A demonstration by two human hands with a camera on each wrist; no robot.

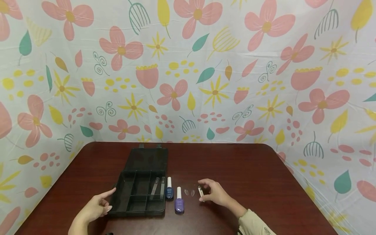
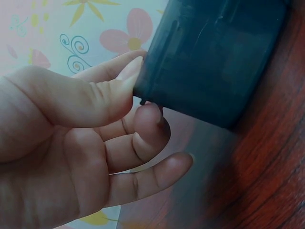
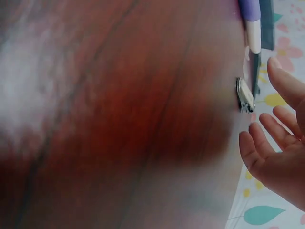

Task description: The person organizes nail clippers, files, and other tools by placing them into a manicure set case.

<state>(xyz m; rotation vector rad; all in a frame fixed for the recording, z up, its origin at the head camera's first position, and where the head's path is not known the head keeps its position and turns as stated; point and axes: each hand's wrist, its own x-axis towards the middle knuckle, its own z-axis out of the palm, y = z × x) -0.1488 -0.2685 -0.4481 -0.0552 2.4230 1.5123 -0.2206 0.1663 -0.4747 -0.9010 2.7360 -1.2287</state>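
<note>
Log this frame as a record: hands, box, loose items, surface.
left_hand: left hand grips the black box at its near left corner
right_hand: right hand around the nail clipper, fingers apart, not gripping it
box_state: open, lid laid back, divided inside
box_contents: two slim strips, right-hand side
bottles: blue bottle, purple bottle; both upright, white-capped, right of box, purple nearer the viewer
small_items: two clear ovals between purple bottle and clipper
surface: dark red-brown table
</note>
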